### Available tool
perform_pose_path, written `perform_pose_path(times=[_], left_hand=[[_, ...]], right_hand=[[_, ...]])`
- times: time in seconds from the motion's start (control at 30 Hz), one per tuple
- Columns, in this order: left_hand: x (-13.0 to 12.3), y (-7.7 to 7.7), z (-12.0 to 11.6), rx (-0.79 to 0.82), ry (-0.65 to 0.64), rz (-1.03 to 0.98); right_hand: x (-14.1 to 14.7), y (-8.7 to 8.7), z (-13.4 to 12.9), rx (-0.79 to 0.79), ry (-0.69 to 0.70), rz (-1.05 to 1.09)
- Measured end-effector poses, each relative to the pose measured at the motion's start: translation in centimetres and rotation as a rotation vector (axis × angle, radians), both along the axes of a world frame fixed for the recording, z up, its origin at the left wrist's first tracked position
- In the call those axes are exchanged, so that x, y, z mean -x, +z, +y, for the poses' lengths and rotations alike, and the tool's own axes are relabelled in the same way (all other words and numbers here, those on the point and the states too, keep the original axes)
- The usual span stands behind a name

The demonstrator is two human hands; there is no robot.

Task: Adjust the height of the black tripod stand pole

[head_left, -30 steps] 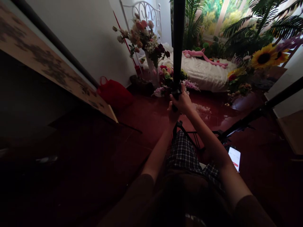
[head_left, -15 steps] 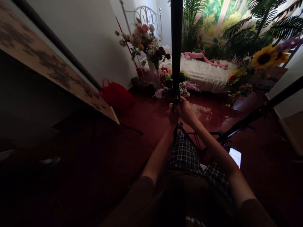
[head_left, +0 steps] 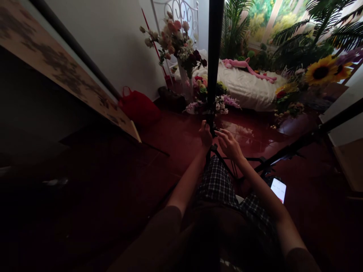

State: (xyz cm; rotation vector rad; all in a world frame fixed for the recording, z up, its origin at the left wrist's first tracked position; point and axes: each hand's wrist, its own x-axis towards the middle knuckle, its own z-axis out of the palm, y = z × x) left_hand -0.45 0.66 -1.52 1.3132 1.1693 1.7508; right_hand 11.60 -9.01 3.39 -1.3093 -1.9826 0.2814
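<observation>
A black upright pole (head_left: 214, 56) stands in front of me, with tripod-like legs low down near my knees. My left hand (head_left: 205, 134) is closed round the lower part of the pole, from its left side. To the right of the pole is my right hand (head_left: 229, 144), its fingers apart and stretched toward a dark fitting on the pole. The fingertips are at or close to that fitting; whether they touch it cannot be made out in the dim light.
A second black pole (head_left: 300, 140) slants at the right, by a lit phone (head_left: 278, 189). A patterned panel (head_left: 70, 71) leans at left near a red bag (head_left: 139, 107). Flowers (head_left: 177, 41) and a white-covered bed (head_left: 244, 88) stand ahead; sunflowers (head_left: 321, 70) are at right.
My right hand has let go of the pole fitting and moved down and right, its fingers opening. My left hand stays on the pole, slightly lower. The view has shifted a little.
</observation>
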Motion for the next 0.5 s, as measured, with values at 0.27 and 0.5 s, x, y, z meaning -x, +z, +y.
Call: perform_pose_path(times=[0.27, 0.5], left_hand=[[0.1, 0.5, -0.1, 0.023, 0.017, 0.011], [0.1, 0.9, -0.5, 0.056, 0.019, 0.021]], right_hand=[[0.9, 0.5, -0.1, 0.112, -0.069, -0.012], [0.7, 1.4, 0.6, 0.029, -0.244, -0.109]])
